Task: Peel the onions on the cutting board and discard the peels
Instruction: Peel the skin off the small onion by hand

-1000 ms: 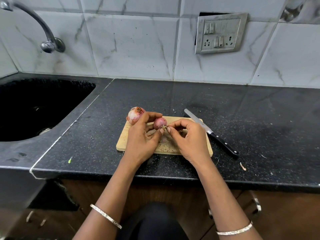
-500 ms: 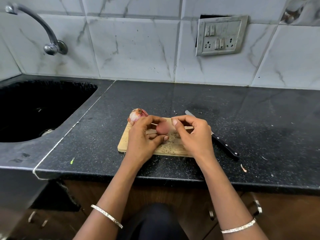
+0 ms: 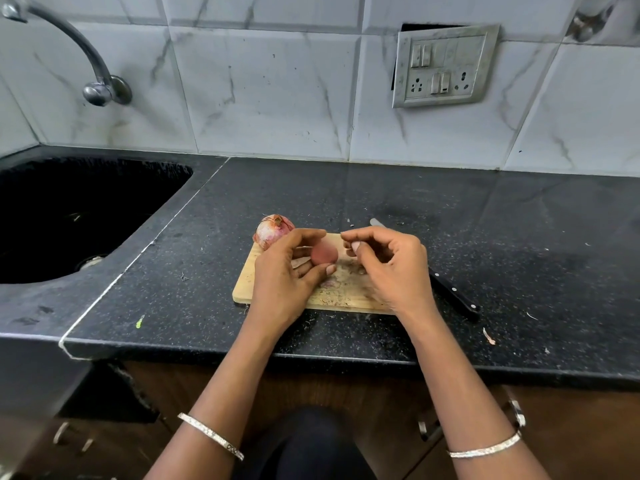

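Onion [image 3: 324, 252], grasped by fingers of the left hand [image 3: 284, 271] over the board [image 3: 346, 296]. The right hand [image 3: 388, 261] has drawn off it, fingers curled; whether they pinch peel, I cannot tell. Second onion [image 3: 273, 230], board's far left corner, looks unpeeled.

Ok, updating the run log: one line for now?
left hand: holds small onion | right hand: fingers curled | large onion: unpeeled, board corner

Pinkish onion [image 3: 324, 252], tan board [image 3: 346, 289] (black speckled counter [image 3: 381, 202], marbled tiles [image 3: 270, 91])

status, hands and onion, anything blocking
Left hand gripping small onion; right hand curled beside it, contents unclear. Second onion unpeeled. Knife aside at right, nothing blocking.
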